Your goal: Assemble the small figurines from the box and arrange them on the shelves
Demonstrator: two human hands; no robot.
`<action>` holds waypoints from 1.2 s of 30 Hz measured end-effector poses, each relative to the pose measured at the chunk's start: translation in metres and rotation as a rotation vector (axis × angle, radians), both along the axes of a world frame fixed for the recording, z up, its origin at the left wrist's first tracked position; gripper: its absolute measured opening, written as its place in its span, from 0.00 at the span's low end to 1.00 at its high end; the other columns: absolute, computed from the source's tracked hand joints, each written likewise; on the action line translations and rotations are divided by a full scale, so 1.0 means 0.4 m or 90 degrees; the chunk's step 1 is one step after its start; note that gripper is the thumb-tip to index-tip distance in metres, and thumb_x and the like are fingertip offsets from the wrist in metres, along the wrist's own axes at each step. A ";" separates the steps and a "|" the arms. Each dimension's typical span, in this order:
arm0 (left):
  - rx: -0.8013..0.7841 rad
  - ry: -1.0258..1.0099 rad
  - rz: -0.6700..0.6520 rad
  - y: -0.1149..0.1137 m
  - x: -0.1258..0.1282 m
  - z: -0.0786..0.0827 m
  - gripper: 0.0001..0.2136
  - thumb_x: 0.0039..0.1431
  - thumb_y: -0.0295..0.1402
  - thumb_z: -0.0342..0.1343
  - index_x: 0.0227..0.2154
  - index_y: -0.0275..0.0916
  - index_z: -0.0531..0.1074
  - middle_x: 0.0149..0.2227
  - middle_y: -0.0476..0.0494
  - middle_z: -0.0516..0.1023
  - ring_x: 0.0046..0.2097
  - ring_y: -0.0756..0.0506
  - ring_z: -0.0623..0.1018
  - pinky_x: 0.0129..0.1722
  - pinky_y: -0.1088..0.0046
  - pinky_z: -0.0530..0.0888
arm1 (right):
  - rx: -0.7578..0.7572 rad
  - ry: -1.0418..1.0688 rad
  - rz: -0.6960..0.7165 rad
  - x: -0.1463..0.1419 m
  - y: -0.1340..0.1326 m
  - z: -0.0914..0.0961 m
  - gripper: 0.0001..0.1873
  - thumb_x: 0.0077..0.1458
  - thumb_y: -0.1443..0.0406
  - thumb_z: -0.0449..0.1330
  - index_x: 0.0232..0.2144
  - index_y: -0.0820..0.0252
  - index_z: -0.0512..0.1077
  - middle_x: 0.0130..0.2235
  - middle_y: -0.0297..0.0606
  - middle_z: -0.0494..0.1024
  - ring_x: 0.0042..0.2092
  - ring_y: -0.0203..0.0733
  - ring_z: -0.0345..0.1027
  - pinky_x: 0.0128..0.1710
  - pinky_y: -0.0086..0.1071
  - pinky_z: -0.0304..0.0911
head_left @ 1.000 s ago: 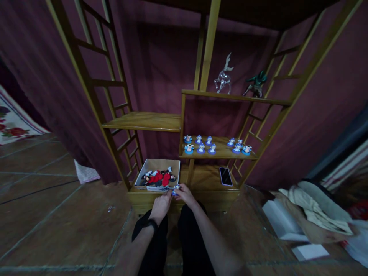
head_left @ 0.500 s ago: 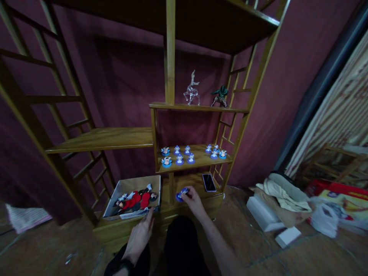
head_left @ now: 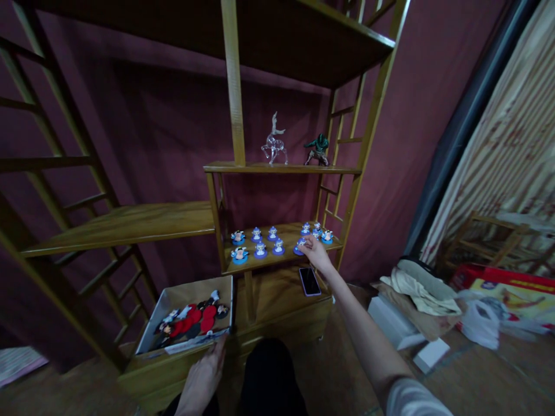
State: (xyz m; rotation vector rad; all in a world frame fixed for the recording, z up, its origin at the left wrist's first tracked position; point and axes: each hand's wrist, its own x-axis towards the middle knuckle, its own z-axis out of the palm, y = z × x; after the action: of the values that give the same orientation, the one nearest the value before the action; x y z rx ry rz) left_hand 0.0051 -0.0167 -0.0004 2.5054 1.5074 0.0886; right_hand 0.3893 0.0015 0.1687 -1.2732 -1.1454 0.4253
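Reaching to the middle shelf, my right hand pinches a small purple-and-white figurine with a round purple base. It is at the shelf's front edge; I cannot tell whether the base touches the wood. To its left stand several like figurines and two blue-based ones in two rows. More figurines stand to the right, partly behind my hand. My left hand, fingers stretched out, is at the front edge of an open box with red-and-black figures inside.
A phone lies on the lower shelf under my right forearm. Above, a clear glass deer and a green-caped figure stand on the upper shelf. White boxes and a plastic bag are on the floor at right.
My right hand has lifted the purple figurine from in front of the lower shelf up to the middle shelf, to the right. My left hand stays by the box. The view has shifted.
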 end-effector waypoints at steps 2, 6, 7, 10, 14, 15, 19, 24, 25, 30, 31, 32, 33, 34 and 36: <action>0.000 -0.002 -0.007 0.002 0.003 -0.001 0.23 0.62 0.28 0.31 0.60 0.36 0.51 0.54 0.36 0.68 0.53 0.44 0.71 0.48 0.65 0.67 | 0.008 -0.018 0.001 0.016 0.012 0.008 0.16 0.41 0.62 0.61 0.35 0.57 0.65 0.30 0.31 0.73 0.35 0.37 0.69 0.39 0.32 0.63; -0.023 0.025 -0.017 0.002 0.013 0.011 0.23 0.61 0.28 0.31 0.59 0.36 0.52 0.55 0.37 0.67 0.52 0.45 0.71 0.49 0.67 0.67 | 0.003 -0.047 0.026 0.047 0.036 0.017 0.15 0.41 0.64 0.60 0.35 0.57 0.65 0.29 0.30 0.73 0.34 0.36 0.68 0.38 0.31 0.63; -0.033 0.036 -0.015 0.002 0.015 0.015 0.23 0.61 0.27 0.31 0.59 0.36 0.52 0.54 0.37 0.68 0.51 0.45 0.72 0.49 0.68 0.67 | -0.003 -0.054 0.024 0.054 0.043 0.017 0.15 0.41 0.64 0.60 0.35 0.57 0.65 0.29 0.30 0.73 0.34 0.36 0.68 0.38 0.31 0.63; -0.041 0.053 -0.019 0.001 0.020 0.021 0.23 0.61 0.26 0.33 0.59 0.37 0.52 0.54 0.38 0.69 0.50 0.46 0.73 0.49 0.68 0.67 | -0.022 -0.073 -0.001 0.069 0.064 0.016 0.15 0.40 0.64 0.61 0.35 0.58 0.66 0.29 0.31 0.72 0.33 0.36 0.68 0.37 0.31 0.63; -0.036 0.044 -0.029 0.007 0.024 0.014 0.22 0.60 0.26 0.34 0.58 0.38 0.55 0.55 0.39 0.68 0.52 0.46 0.71 0.50 0.70 0.65 | -0.062 -0.116 -0.036 0.072 0.100 0.020 0.15 0.40 0.64 0.61 0.35 0.58 0.68 0.29 0.31 0.72 0.32 0.36 0.67 0.35 0.31 0.62; -0.039 0.041 -0.028 0.009 0.025 0.011 0.22 0.61 0.26 0.33 0.57 0.38 0.56 0.54 0.39 0.69 0.52 0.46 0.71 0.50 0.70 0.66 | -0.074 -0.130 -0.043 0.070 0.111 0.022 0.15 0.40 0.64 0.61 0.34 0.58 0.68 0.28 0.30 0.71 0.31 0.36 0.66 0.35 0.31 0.62; -0.036 0.028 -0.018 0.016 0.026 -0.006 0.22 0.61 0.26 0.33 0.57 0.39 0.57 0.54 0.40 0.69 0.53 0.46 0.71 0.51 0.69 0.65 | -0.107 -0.175 -0.063 0.063 0.150 0.025 0.15 0.39 0.64 0.61 0.34 0.58 0.69 0.27 0.29 0.70 0.30 0.35 0.64 0.34 0.31 0.61; -0.007 0.000 -0.023 0.028 0.016 -0.033 0.21 0.61 0.27 0.35 0.55 0.40 0.60 0.54 0.42 0.69 0.54 0.47 0.70 0.52 0.70 0.65 | -0.098 -0.174 -0.072 0.071 0.157 0.020 0.14 0.40 0.65 0.61 0.34 0.58 0.69 0.27 0.29 0.69 0.29 0.35 0.63 0.34 0.31 0.61; -0.003 -0.003 -0.024 0.030 0.013 -0.037 0.20 0.61 0.28 0.35 0.54 0.40 0.61 0.54 0.41 0.69 0.53 0.47 0.70 0.51 0.70 0.66 | -0.092 -0.169 -0.064 0.074 0.149 0.019 0.14 0.40 0.64 0.61 0.34 0.58 0.68 0.27 0.29 0.69 0.29 0.34 0.64 0.34 0.31 0.61; -0.003 -0.002 -0.023 0.038 0.006 -0.042 0.19 0.62 0.29 0.35 0.52 0.39 0.64 0.51 0.39 0.72 0.51 0.44 0.73 0.48 0.68 0.68 | -0.056 -0.142 -0.011 0.079 0.096 0.000 0.17 0.41 0.63 0.60 0.37 0.57 0.67 0.30 0.30 0.70 0.31 0.35 0.65 0.35 0.30 0.62; 0.000 -0.003 -0.025 0.038 0.007 -0.042 0.19 0.62 0.29 0.35 0.51 0.39 0.65 0.51 0.39 0.72 0.51 0.44 0.73 0.48 0.68 0.68 | -0.060 -0.144 -0.006 0.078 0.088 -0.007 0.17 0.41 0.63 0.60 0.37 0.57 0.67 0.29 0.30 0.70 0.30 0.35 0.65 0.34 0.30 0.62; 0.004 -0.004 -0.026 0.038 0.008 -0.041 0.19 0.62 0.29 0.35 0.51 0.39 0.65 0.51 0.39 0.72 0.51 0.44 0.73 0.48 0.68 0.69 | -0.065 -0.144 -0.003 0.076 0.081 -0.015 0.16 0.42 0.63 0.60 0.37 0.57 0.67 0.28 0.30 0.70 0.30 0.35 0.65 0.34 0.30 0.62; 0.008 -0.006 -0.027 0.038 0.009 -0.042 0.19 0.62 0.29 0.35 0.51 0.39 0.66 0.51 0.39 0.72 0.51 0.44 0.73 0.48 0.68 0.69 | -0.067 -0.141 0.002 0.074 0.077 -0.023 0.16 0.42 0.63 0.60 0.37 0.57 0.67 0.28 0.30 0.71 0.30 0.35 0.66 0.34 0.30 0.62; 0.011 -0.008 -0.028 0.037 0.011 -0.043 0.19 0.62 0.30 0.35 0.51 0.39 0.66 0.51 0.39 0.72 0.51 0.43 0.73 0.48 0.68 0.69 | -0.064 -0.133 0.004 0.072 0.075 -0.031 0.16 0.43 0.62 0.59 0.38 0.57 0.66 0.28 0.30 0.71 0.31 0.35 0.66 0.35 0.30 0.63; 0.012 -0.008 -0.032 0.036 0.013 -0.047 0.19 0.62 0.29 0.35 0.50 0.38 0.66 0.51 0.38 0.72 0.50 0.43 0.73 0.47 0.68 0.69 | -0.052 -0.115 0.003 0.069 0.075 -0.045 0.17 0.43 0.62 0.59 0.39 0.57 0.65 0.30 0.31 0.72 0.32 0.36 0.67 0.37 0.31 0.63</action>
State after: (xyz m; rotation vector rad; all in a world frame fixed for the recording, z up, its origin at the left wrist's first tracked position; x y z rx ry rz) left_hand 0.0103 -0.0024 -0.0191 2.5515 1.4443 0.1111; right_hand 0.4168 0.0315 0.1508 -1.4022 -1.2935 0.3690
